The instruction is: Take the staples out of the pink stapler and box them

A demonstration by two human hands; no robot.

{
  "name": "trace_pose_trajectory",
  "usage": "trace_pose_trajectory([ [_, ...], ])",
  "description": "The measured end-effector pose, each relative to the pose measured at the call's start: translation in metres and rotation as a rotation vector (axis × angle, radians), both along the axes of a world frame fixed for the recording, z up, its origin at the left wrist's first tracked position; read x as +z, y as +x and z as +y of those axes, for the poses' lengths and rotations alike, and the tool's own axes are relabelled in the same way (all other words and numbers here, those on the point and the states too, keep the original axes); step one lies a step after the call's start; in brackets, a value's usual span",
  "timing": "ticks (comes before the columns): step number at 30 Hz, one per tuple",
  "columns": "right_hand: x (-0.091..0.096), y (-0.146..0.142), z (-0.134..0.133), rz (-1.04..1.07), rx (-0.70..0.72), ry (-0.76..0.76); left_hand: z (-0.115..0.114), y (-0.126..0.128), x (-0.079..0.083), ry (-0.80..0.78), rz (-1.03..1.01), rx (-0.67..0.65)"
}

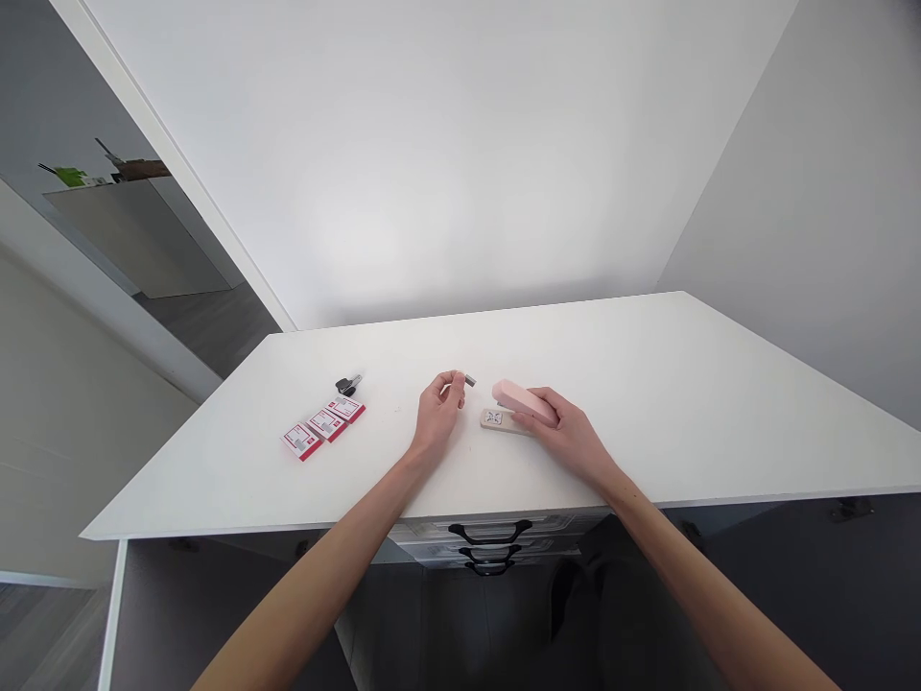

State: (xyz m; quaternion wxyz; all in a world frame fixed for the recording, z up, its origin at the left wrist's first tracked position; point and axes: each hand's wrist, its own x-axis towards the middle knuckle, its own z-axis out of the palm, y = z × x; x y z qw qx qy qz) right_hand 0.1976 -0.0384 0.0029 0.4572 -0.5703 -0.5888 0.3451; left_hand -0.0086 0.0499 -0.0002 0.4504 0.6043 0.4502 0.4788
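Note:
Between the thumb and fingers of my left hand is a short grey strip of staples, its end sticking out to the right. My right hand is closed around a pink stapler, whose front end points left toward the strip. The stapler's upper arm is raised off its pale base, which bears a dark patterned plate at the tip. A small gap separates the strip from the stapler. My right palm and fingers cover the stapler's rear end.
Three red-and-white small boxes lie in a slanting row at the left of the white tabletop. Behind them is a small black staple remover. Drawers with black handles sit under the front edge. A white wall rises behind.

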Motion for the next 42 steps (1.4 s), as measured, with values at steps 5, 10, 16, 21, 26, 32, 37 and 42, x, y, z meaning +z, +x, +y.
trace_pose_trajectory([
  [5, -0.014, -0.001, 0.008, -0.015, -0.011, 0.097, -0.006, 0.000, 0.006, -0.013, 0.036, -0.048],
  [10, -0.013, 0.001, 0.006, -0.030, -0.010, 0.171, -0.017, 0.006, 0.012, 0.039, 0.128, -0.204],
  [16, -0.009, 0.001, 0.003, -0.018, -0.017, 0.159, -0.025, 0.013, 0.013, 0.181, 0.208, -0.344],
  [21, -0.011, 0.000, 0.004, -0.009, 0.018, 0.181, -0.026, 0.013, 0.014, 0.213, 0.257, -0.377],
  [26, -0.014, 0.001, 0.005, 0.038, 0.038, 0.181, -0.026, 0.014, 0.015, 0.244, 0.253, -0.341],
  [32, -0.009, 0.004, 0.006, 0.287, -0.079, 0.109, -0.033, 0.017, 0.009, 0.601, 0.449, -0.086],
  [37, -0.016, 0.010, 0.006, 0.400, -0.355, 0.112, -0.040, 0.027, 0.009, 0.932, 0.821, -0.236],
  [42, -0.019, 0.012, 0.006, 0.391, -0.376, 0.081, -0.027, 0.041, 0.017, 1.076, 0.982, -0.403],
])
